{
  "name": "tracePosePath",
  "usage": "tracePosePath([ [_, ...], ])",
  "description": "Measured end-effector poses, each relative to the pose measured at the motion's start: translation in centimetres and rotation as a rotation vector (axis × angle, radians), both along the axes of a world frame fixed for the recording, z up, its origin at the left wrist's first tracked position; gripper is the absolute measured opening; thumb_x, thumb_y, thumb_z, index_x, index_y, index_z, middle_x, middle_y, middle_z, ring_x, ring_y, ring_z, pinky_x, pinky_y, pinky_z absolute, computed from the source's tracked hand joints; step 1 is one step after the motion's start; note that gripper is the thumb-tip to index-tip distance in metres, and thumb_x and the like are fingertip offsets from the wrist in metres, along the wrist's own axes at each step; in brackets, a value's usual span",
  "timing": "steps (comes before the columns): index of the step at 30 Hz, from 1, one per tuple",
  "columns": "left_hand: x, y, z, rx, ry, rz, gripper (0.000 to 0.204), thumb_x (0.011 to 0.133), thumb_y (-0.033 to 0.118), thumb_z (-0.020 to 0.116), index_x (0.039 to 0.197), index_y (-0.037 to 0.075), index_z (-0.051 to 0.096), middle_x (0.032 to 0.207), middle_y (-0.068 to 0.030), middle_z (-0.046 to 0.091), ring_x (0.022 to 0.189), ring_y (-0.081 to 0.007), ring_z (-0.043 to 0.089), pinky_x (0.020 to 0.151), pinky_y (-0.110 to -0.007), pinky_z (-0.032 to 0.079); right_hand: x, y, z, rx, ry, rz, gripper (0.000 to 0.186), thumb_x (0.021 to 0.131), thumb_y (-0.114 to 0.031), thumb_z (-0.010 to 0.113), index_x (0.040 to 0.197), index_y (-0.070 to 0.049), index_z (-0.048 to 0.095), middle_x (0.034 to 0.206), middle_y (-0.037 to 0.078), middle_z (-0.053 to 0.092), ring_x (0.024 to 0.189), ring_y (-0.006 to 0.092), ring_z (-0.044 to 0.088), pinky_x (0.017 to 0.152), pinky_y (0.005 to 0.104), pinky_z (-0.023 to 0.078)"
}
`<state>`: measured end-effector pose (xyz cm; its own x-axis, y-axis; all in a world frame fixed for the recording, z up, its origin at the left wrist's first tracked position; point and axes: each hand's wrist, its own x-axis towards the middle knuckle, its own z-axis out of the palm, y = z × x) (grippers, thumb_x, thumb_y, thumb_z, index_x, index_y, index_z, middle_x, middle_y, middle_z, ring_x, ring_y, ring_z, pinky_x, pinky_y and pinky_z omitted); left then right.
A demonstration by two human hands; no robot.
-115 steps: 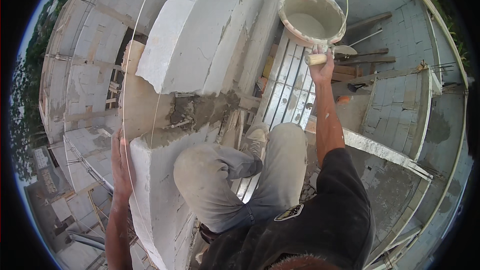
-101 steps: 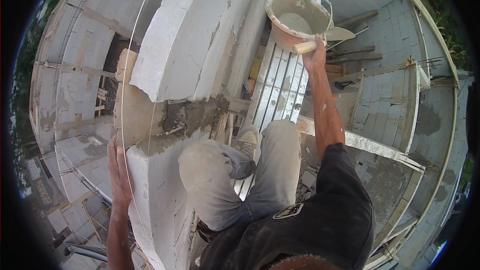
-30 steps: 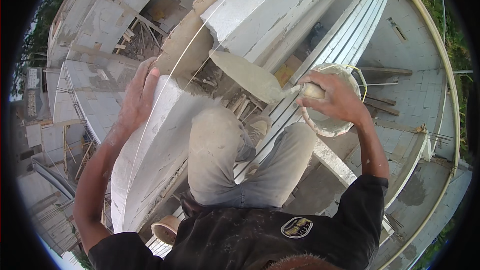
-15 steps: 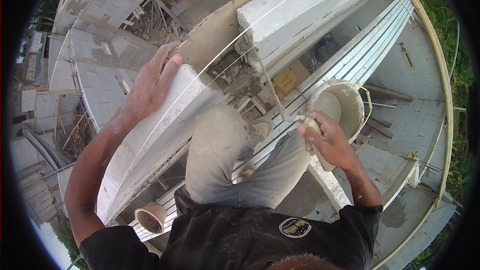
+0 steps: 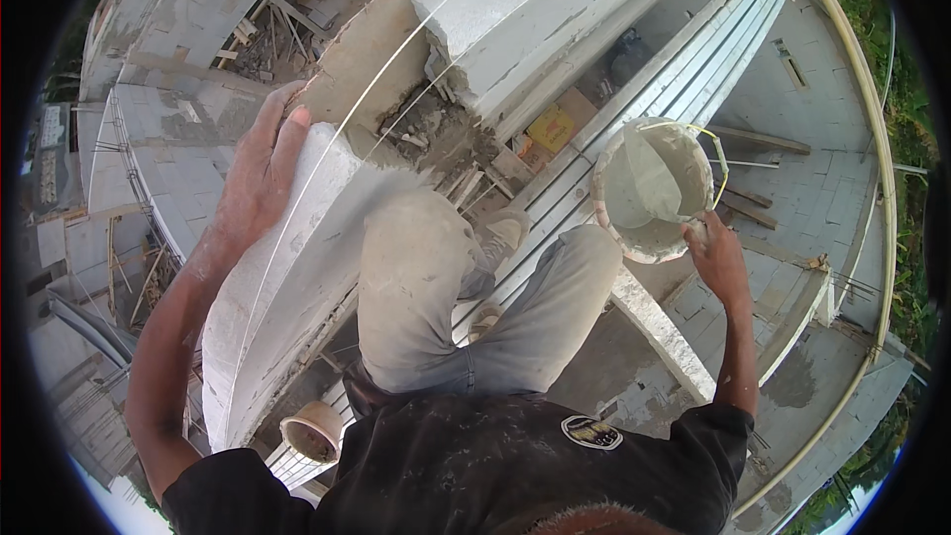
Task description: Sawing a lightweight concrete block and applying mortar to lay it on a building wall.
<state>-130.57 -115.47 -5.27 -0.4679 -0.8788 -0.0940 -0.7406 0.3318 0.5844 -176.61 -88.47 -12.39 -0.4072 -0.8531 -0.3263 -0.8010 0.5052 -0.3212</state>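
Observation:
My right hand (image 5: pixel 715 253) is closed around the handle of a trowel (image 5: pixel 651 183), whose pointed blade is inside a mortar-smeared bucket (image 5: pixel 606 208). The bucket holds grey wet material and has a yellow-green handle. On the left, my left hand (image 5: pixel 260 173) lies stretched along the end of a white block wall (image 5: pixel 287 267), thumb apart from the fingers. Its fingertips reach the near corner of a tan board (image 5: pixel 362 35), which stands along a gap in the wall; their undersides are hidden. Rough mortar and rubble (image 5: pixel 436 134) fill the gap.
A taut white string (image 5: pixel 371 99) runs above the wall. Long metal channels (image 5: pixel 684 69) lie under my feet and beside the bucket. A small bucket (image 5: pixel 312 433) sits at lower left. The far wall section (image 5: pixel 525 0) has a broken end. A pale pole (image 5: pixel 872 139) curves along the right.
My right hand has moved right with the trowel, and the blade has gone from outside the bucket into it. My left hand stays at the wall's end while the whole view has shifted.

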Motion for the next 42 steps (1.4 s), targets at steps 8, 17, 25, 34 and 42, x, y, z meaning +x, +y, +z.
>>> tracePosePath([
  [8,-0.2,0.4,0.1,-0.005,-0.03,0.029,0.049,0.106,0.04,0.036,0.139,0.004,0.046,0.126,-0.0243,0.061,0.121,-0.0343,0.057,0.104,-0.042,0.039,5.7,-8.0,0.2,-0.134,-0.456,0.441,0.039,0.087,-0.032,0.075,0.112,-0.005,0.063,0.098,0.016,0.067,0.086,0.0336,0.064,0.079,0.0396,0.049],
  [17,-0.8,0.4,0.2,-0.017,-0.051,0.041,0.052,0.106,0.043,0.035,0.138,0.004,0.047,0.126,-0.0242,0.061,0.121,-0.036,0.057,0.104,-0.044,0.039,9.2,-16.7,-5.2,0.027,-0.762,0.381,0.049,0.094,-0.046,0.063,0.117,-0.002,0.064,0.098,0.013,0.068,0.086,0.0229,0.065,0.079,0.037,0.051],
  [25,-0.3,0.6,0.1,0.018,-0.036,0.034,0.052,0.106,0.042,0.036,0.138,0.002,0.047,0.127,-0.0238,0.06,0.122,-0.0342,0.056,0.106,-0.042,0.038,6.0,-10.7,-8.2,-0.242,-0.445,0.468,0.05,0.095,-0.043,0.064,0.12,0.001,0.062,0.105,0.019,0.068,0.091,0.031,0.066,0.085,0.0384,0.05],
  [34,-0.1,-0.1,-0.9,0.001,0.016,-0.076,0.052,0.108,0.04,0.034,0.141,0.002,0.047,0.132,-0.0192,0.057,0.125,-0.0269,0.051,0.109,-0.038,0.036,-2.5,1.4,-3.0,0.066,0.39,0.177,0.025,0.084,-0.023,0.071,0.102,-0.006,0.065,0.094,0.015,0.07,0.089,0.033,0.07,0.076,0.0444,0.055],
  [42,-0.6,-0.1,-0.7,-0.039,-0.04,-0.007,0.052,0.109,0.039,0.033,0.143,0.002,0.046,0.134,-0.017,0.056,0.126,-0.0258,0.05,0.11,-0.037,0.034,-6.6,0.6,-14.8,0.157,0.648,0.195,0.011,0.086,-0.013,0.06,0.097,-0.011,0.061,0.09,0.011,0.067,0.085,0.0274,0.07,0.068,0.0428,0.054],
])
